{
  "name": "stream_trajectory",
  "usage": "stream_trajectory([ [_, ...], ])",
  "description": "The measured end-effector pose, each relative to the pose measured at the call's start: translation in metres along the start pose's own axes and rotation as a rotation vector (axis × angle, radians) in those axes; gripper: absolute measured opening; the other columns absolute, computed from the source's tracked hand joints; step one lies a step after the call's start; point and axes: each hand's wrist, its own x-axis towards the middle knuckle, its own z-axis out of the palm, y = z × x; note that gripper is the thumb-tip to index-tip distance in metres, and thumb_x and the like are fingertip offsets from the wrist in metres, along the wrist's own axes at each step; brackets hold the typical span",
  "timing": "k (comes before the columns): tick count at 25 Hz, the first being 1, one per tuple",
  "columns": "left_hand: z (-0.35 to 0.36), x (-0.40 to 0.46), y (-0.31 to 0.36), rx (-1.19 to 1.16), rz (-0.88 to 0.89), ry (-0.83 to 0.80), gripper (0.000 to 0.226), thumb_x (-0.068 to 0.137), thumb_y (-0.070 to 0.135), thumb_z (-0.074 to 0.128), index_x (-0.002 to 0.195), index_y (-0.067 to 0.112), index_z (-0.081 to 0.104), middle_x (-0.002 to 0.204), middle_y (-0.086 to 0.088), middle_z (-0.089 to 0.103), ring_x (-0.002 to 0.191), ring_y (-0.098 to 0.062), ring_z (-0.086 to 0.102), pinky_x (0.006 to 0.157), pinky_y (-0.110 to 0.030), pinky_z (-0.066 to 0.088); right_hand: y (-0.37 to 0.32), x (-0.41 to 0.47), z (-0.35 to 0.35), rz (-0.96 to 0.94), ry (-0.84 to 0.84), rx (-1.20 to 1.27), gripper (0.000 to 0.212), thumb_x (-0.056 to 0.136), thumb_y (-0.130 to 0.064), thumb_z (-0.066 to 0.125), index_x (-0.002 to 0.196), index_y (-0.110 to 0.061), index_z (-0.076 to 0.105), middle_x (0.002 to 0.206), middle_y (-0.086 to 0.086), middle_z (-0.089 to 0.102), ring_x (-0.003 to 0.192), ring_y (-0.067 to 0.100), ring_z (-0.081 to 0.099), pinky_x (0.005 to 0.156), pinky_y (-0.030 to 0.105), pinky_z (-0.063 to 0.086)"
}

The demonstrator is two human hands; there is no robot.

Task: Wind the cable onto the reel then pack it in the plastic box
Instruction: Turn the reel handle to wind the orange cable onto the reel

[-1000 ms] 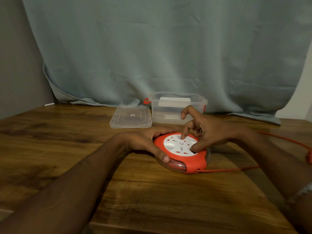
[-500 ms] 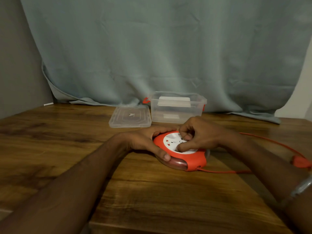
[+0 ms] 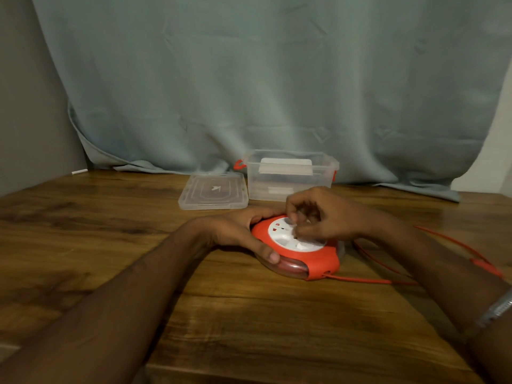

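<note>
Reel (image 3: 300, 253) flat on worktop (image 3: 221, 314), before box (image 3: 291, 176). Left hand (image 3: 243, 231) clasps its rim; right hand (image 3: 324, 214), fingers curled, presses its white face. Cable (image 3: 368, 280) trails right.

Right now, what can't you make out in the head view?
- Right hand: its fingers blur over the reel; grip unclear.
- Reel's white hub: partly covered by that hand.
- Cable: far end passes behind the right forearm.
- Plastic box: white label too small to read.
</note>
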Motion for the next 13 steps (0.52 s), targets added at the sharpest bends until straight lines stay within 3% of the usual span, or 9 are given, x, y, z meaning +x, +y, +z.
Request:
stream_trajectory([
  [2, -0.001, 0.0, -0.001, -0.004, -0.018, -0.011, 0.088, 0.071, 0.021, 0.092, 0.143, 0.048, 0.049, 0.143, 0.023, 0.061, 0.13, 0.002, 0.059, 0.113, -0.022, 0.048, 0.002, -0.003, -0.008, 0.017, -0.065, 0.093, 0.026, 0.071, -0.008, 0.071, 0.09, -0.019, 0.059, 0.083, -0.016, 0.072, 0.059, 0.004, 0.051, 0.056, 0.024, 0.043],
  [5, -0.002, 0.0, -0.005, 0.011, -0.047, -0.016, 0.111, 0.061, 0.04, 0.099, 0.157, 0.043, 0.042, 0.151, 0.02, 0.056, 0.138, -0.007, 0.056, 0.119, -0.035, 0.045, 0.013, -0.005, -0.015, 0.039, -0.168, 0.078, 0.037, 0.07, -0.002, 0.073, 0.095, -0.021, 0.055, 0.114, -0.015, 0.076, 0.061, 0.009, 0.049, 0.059, 0.035, 0.042],
  [8, -0.003, 0.0, -0.002, 0.021, -0.074, -0.029, 0.117, 0.061, 0.039, 0.095, 0.161, 0.039, 0.035, 0.15, 0.024, 0.051, 0.135, -0.002, 0.054, 0.114, -0.022, 0.046, 0.023, -0.005, -0.018, 0.05, -0.187, 0.108, 0.041, 0.075, 0.006, 0.079, 0.092, -0.016, 0.048, 0.103, -0.028, 0.076, 0.067, 0.032, 0.054, 0.06, 0.038, 0.039],
  [11, -0.003, 0.0, -0.002, 0.039, -0.064, -0.014, 0.121, 0.058, 0.043, 0.096, 0.162, 0.039, 0.034, 0.157, 0.022, 0.047, 0.141, -0.002, 0.049, 0.121, -0.028, 0.041, 0.022, -0.006, -0.016, 0.08, -0.16, 0.158, 0.054, 0.07, 0.002, 0.087, 0.093, -0.018, 0.043, 0.11, -0.002, 0.078, 0.06, 0.018, 0.041, 0.052, 0.033, 0.036],
  [13, -0.003, -0.001, -0.003, 0.047, -0.076, -0.01, 0.121, 0.058, 0.042, 0.096, 0.162, 0.04, 0.034, 0.156, 0.024, 0.046, 0.141, -0.001, 0.048, 0.12, -0.025, 0.041, 0.02, -0.006, -0.016, 0.101, -0.132, 0.128, 0.058, 0.065, -0.003, 0.09, 0.092, -0.018, 0.042, 0.106, 0.004, 0.078, 0.058, 0.01, 0.04, 0.051, 0.03, 0.037],
])
